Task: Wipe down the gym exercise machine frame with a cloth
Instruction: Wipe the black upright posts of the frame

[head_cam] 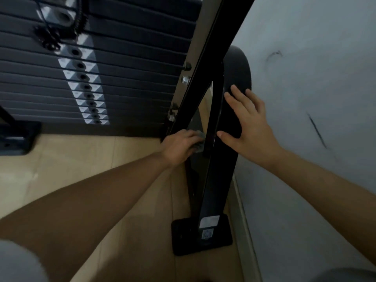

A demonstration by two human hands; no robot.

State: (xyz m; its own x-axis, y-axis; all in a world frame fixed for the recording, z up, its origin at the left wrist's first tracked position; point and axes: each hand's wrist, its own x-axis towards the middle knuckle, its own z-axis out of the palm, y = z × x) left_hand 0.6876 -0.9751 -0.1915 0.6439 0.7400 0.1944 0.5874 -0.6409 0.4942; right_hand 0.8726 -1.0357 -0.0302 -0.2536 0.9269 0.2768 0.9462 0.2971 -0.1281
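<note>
Down near the floor, the left hand (pixel 181 146) has its fingers curled over a small grey cloth (pixel 200 137), gripping it and pressing it against the left side of the black machine frame (pixel 213 180). Only a crumpled edge of the cloth shows past the fingertips, so how much of it is bunched in the palm cannot be told. The right hand (pixel 249 124) lies flat on the right face of the same frame, a little farther up than the left. Its fingers are straight and spread with the thumb out to the left, and it holds nothing. The frame runs from the far top of the view down to a black foot plate (pixel 221 239) that sits near on the pale wooden floor (pixel 126 159), with two small stickers low on the post just above the plate. A slimmer slanted bar (pixel 205 82) of the frame comes down from the far right toward the left hand, with silver bolts (pixel 185 79) along its left edge. To the far left stands the weight stack (pixel 132 78), dark plates with a column of white labels and pin holes, and a coiled black cord (pixel 80 19) hangs over its top. Another black foot (pixel 18 137) sits at the left edge. A grey wall (pixel 315 68) with dark scuff marks fills the right side.
</note>
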